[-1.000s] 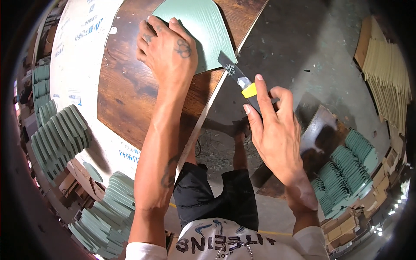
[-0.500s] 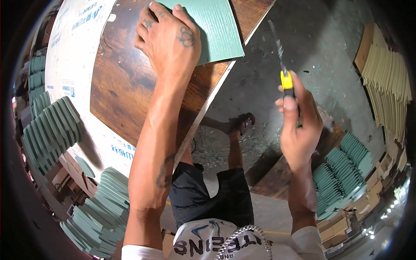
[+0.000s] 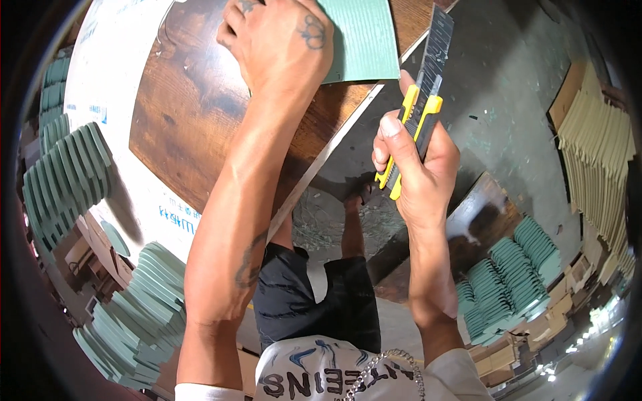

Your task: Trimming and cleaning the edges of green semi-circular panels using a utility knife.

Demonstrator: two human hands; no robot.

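At twelve o'clock, my left grip (image 3: 284, 47) covers a green panel (image 3: 364, 43) on the tabletop (image 3: 194, 100); whether its fingers clasp, I can't tell. At two, my right grip (image 3: 428, 170) clutches a long-bladed knife (image 3: 421, 100); slipping could gouge the panel.

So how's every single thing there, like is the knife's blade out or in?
Utility knife: blade out
Right hand: closed around the knife
Green panel: lying on the brown board
Left hand: on the green panel
Floor: littered with scraps
Cream sheets: stacked
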